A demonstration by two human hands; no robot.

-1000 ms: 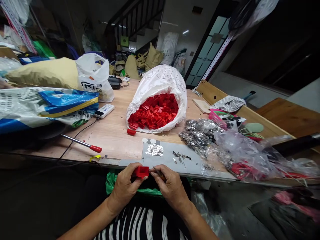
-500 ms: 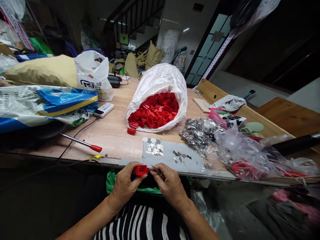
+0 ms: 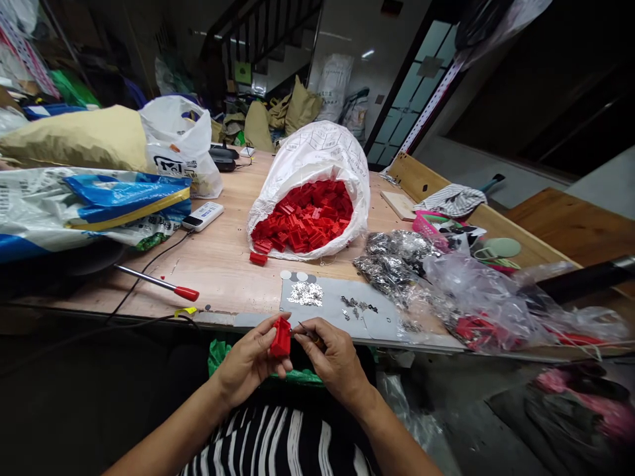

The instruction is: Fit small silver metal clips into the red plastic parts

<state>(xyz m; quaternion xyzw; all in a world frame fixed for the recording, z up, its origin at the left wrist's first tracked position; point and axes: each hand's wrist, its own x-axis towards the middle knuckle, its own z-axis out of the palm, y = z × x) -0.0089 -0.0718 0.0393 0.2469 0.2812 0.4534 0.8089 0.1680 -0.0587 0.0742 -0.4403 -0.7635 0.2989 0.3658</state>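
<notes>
A small red plastic box-like part [image 3: 281,338] is pinched in my left hand [image 3: 252,357], tilted over my lap just off the table's front edge. My right hand [image 3: 333,357] is closed around a thin pointed tool with a brownish handle [image 3: 315,338], its tip close to the red part's right side. Whether the tip touches the part, I cannot tell. Beyond my hands, flat silvery metal pieces [image 3: 305,294] lie heaped on a grey mat [image 3: 327,316]. Darker small metal pieces [image 3: 358,305] are scattered to their right.
A white sack [image 3: 317,149] full of red parts [image 3: 310,218] lies open on the table, one red part [image 3: 258,258] outside its mouth. A red-handled metal rod [image 3: 186,293] lies left. Plastic bags of metal pieces [image 3: 397,254] stand right; a green bag [image 3: 218,357] hangs below the edge.
My left hand has turned the red part, so its open face no longer points toward me and it stands more upright. My right hand keeps the tool near it. The view has shifted slightly.
</notes>
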